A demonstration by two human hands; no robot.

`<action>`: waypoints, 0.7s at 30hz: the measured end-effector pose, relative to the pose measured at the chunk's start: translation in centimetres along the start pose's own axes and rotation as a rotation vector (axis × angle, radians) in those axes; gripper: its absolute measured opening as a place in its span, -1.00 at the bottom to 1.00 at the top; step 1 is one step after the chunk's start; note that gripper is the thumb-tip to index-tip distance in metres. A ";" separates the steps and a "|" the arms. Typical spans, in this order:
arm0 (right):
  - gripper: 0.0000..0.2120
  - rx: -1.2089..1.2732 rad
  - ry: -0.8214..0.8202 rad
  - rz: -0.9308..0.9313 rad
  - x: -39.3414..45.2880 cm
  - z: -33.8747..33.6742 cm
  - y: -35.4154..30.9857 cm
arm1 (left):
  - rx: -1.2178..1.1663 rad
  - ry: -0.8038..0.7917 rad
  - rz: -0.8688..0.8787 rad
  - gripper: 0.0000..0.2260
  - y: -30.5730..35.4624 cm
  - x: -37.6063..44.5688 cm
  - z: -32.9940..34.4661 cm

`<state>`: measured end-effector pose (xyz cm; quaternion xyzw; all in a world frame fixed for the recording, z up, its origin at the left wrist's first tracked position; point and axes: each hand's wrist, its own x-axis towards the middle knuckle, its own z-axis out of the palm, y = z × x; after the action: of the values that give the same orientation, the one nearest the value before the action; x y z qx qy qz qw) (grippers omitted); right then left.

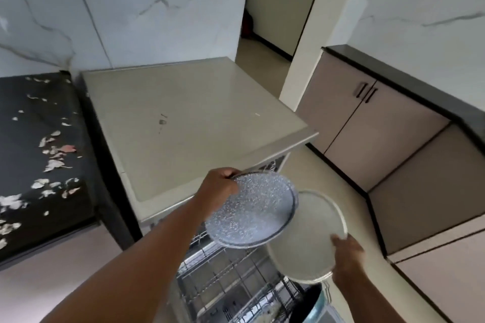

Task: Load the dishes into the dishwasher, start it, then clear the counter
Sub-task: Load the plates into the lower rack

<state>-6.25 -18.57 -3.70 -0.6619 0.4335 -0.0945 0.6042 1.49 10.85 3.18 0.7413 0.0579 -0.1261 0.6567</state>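
Both hands are over the open dishwasher rack (225, 278) at lower centre: left hand (217, 186) pinches a speckled plate (252, 210), right hand (346, 257) grips a pale plate (307, 233). Loading is underway; scraps remain on the dark counter (52, 118) at left.

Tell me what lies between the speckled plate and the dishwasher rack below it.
Nothing: in the head view only open air separates the speckled plate from the rack.

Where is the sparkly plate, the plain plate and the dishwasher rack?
Sparkly plate (250, 211): head view, middle of its speckled face.
Plain plate (309, 238): head view, its bare middle.
Dishwasher rack (223, 273): head view, wire bars.
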 end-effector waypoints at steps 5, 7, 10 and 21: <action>-0.85 -0.189 0.013 -0.040 2.2 0.3 2.4 | 0.486 -0.065 0.083 -0.72 -4.0 1.3 3.7; -0.85 -0.251 -0.016 -0.059 3.3 0.9 3.4 | 0.590 -0.102 0.057 -0.72 -6.1 1.7 5.1; -0.77 -0.358 -0.110 -0.118 5.8 2.2 5.3 | 0.732 -0.012 0.008 -0.77 -9.6 2.2 6.8; -0.62 -0.571 -0.406 -0.352 18.0 8.5 14.4 | 0.876 0.221 0.195 -0.49 -26.3 5.5 15.1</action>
<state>3.57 -23.39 -25.68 -0.8728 0.1936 0.0603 0.4439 -1.47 -1.12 -25.10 0.9600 -0.0013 0.0034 0.2800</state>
